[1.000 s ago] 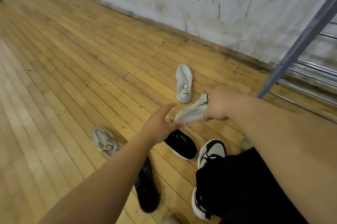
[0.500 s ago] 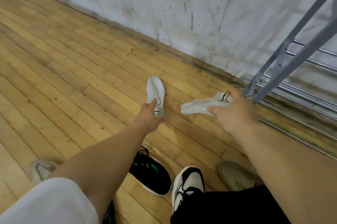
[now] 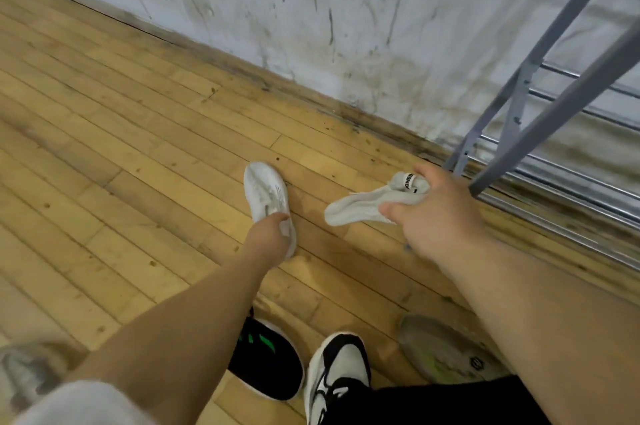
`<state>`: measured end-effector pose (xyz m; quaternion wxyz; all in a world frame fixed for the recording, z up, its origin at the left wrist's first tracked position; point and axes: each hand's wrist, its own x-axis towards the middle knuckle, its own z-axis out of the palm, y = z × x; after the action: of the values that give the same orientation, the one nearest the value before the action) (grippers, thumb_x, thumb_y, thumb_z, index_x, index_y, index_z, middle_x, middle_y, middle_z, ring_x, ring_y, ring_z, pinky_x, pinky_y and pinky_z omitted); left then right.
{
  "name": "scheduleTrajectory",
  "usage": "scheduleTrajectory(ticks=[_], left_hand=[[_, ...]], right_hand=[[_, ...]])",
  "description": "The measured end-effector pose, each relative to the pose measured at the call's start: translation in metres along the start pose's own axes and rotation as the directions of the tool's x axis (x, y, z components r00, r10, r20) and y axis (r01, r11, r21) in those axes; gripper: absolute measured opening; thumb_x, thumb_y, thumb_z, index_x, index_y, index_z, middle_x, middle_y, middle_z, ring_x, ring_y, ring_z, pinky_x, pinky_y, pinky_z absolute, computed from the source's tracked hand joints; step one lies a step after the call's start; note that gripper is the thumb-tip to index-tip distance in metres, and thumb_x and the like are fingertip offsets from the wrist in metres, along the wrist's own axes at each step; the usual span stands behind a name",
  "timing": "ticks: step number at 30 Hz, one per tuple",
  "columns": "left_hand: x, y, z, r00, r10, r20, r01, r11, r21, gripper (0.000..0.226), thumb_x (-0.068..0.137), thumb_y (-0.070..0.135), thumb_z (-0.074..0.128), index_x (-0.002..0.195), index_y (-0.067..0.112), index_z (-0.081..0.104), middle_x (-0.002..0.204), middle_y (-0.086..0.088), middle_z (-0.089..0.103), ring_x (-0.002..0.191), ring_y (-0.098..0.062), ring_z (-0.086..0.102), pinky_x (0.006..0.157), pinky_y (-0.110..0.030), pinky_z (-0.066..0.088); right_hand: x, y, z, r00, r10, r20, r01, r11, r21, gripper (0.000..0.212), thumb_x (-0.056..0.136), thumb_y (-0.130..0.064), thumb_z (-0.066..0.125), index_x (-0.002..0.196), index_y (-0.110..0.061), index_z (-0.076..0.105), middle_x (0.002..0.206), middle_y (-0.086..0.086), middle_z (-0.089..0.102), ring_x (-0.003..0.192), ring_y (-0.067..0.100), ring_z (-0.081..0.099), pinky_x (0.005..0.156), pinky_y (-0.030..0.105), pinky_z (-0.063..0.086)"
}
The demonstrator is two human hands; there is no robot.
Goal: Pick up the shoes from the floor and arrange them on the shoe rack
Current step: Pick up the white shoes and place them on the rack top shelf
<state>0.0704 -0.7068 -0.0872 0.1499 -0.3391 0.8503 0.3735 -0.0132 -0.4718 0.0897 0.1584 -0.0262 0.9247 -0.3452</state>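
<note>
A white shoe (image 3: 265, 187) lies on the wooden floor (image 3: 138, 165) ahead of me, and my left hand (image 3: 268, 239) is closed around its near heel end. My right hand (image 3: 433, 213) grips a second white shoe (image 3: 360, 205) by its heel and holds it above the floor, toe pointing left. The grey metal shoe rack (image 3: 540, 120) stands at the right against the wall, just beyond my right hand. Its low rails (image 3: 568, 182) show nothing on them.
Near my feet lie a black shoe with green marks (image 3: 273, 365), a black-and-white sneaker (image 3: 337, 372) worn on my foot, a grey-olive shoe (image 3: 440, 348) and a blurred grey shoe (image 3: 24, 376) at the lower left. A scuffed white wall (image 3: 346, 9) runs behind.
My left hand reached forward and closed on the heel of the white shoe on the floor. My right hand carried the other white shoe rightward, nearer the rack.
</note>
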Motion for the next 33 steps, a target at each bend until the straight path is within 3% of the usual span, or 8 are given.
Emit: scheduleTrajectory(ticks=[5,8,14,19,22,25,29,33], left_hand=[[-0.087,0.014,-0.01,0.992,-0.051,-0.113,0.007,0.932,-0.362,0.055,0.091,0.021,0.073,0.143,0.027,0.058,0.118,-0.003,0.061,0.093,-0.015,0.06,0.059,-0.022,0.044],[-0.136,0.027,-0.031,0.979,-0.026,-0.202,-0.079,0.866,-0.494,0.046,0.09,0.015,0.075,0.132,0.031,0.063,0.08,0.003,0.048,0.06,-0.006,0.044,0.048,-0.015,0.034],[-0.219,0.073,-0.097,0.904,0.219,-0.366,-0.383,0.794,-0.471,0.049,0.088,0.0,0.075,0.113,0.041,0.067,0.058,0.016,0.032,0.054,-0.003,0.033,0.057,-0.022,0.033],[-0.295,0.145,-0.155,0.731,0.483,-0.482,-0.645,0.718,-0.259,0.047,0.092,0.003,0.07,0.106,0.048,0.065,0.06,0.015,0.038,0.056,-0.003,0.039,0.053,-0.014,0.035],[-0.336,0.197,-0.163,0.6,0.644,-0.475,-0.762,0.64,-0.095,0.046,0.096,0.006,0.067,0.103,0.051,0.062,0.066,0.015,0.041,0.06,0.0,0.045,0.056,-0.012,0.037],[-0.369,0.258,-0.153,0.478,0.785,-0.395,-0.85,0.526,0.017,0.041,0.098,0.005,0.064,0.108,0.044,0.061,0.082,0.028,0.05,0.078,0.016,0.051,0.068,-0.002,0.038],[-0.395,0.343,-0.117,0.297,0.912,-0.281,-0.934,0.339,0.115,0.037,0.097,-0.001,0.059,0.117,0.03,0.066,0.093,0.028,0.046,0.087,0.023,0.047,0.074,0.003,0.033],[-0.395,0.406,-0.064,0.273,0.944,-0.185,-0.94,0.302,0.157,0.035,0.1,0.004,0.055,0.117,0.034,0.062,0.111,0.017,0.051,0.093,0.006,0.045,0.077,0.004,0.031]], right_hand=[[-0.007,-0.023,0.002,0.998,-0.06,0.019,0.06,0.998,-0.002,0.081,0.081,-0.04,0.084,0.152,-0.035,0.045,0.148,0.005,0.044,0.125,0.029,0.054,0.1,0.045,0.054],[-0.022,-0.04,-0.002,0.993,-0.114,0.038,0.113,0.993,0.027,0.076,0.08,-0.036,0.085,0.147,-0.035,0.05,0.149,0.002,0.047,0.122,0.024,0.056,0.097,0.032,0.048],[-0.079,-0.088,-0.048,0.973,-0.225,0.051,0.211,0.958,0.195,0.039,0.072,-0.019,0.082,0.103,-0.038,0.066,0.126,0.003,0.059,0.077,0.006,0.059,0.044,0.006,0.038],[-0.145,-0.099,-0.163,0.92,-0.355,-0.166,0.385,0.898,0.211,0.068,0.072,-0.037,0.091,0.134,-0.038,0.062,0.13,-0.009,0.057,0.112,0.008,0.056,0.086,0.018,0.044],[-0.19,-0.073,-0.239,0.864,-0.379,-0.332,0.457,0.867,0.198,0.066,0.073,-0.04,0.091,0.132,-0.046,0.06,0.13,-0.014,0.054,0.105,0.004,0.053,0.081,0.013,0.039],[-0.225,-0.029,-0.303,0.8,-0.314,-0.511,0.485,0.84,0.243,0.065,0.075,-0.036,0.09,0.13,-0.049,0.058,0.131,-0.015,0.054,0.102,0.0,0.052,0.086,0.01,0.039],[-0.248,0.041,-0.35,0.733,-0.135,-0.667,0.451,0.83,0.327,0.07,0.074,-0.047,0.089,0.136,-0.052,0.057,0.146,-0.014,0.053,0.134,0.011,0.05,0.113,0.044,0.043],[-0.257,0.096,-0.365,0.657,0.034,-0.753,0.43,0.804,0.411,0.069,0.08,-0.044,0.085,0.142,-0.046,0.055,0.148,-0.014,0.05,0.135,0.012,0.049,0.114,0.044,0.042]])
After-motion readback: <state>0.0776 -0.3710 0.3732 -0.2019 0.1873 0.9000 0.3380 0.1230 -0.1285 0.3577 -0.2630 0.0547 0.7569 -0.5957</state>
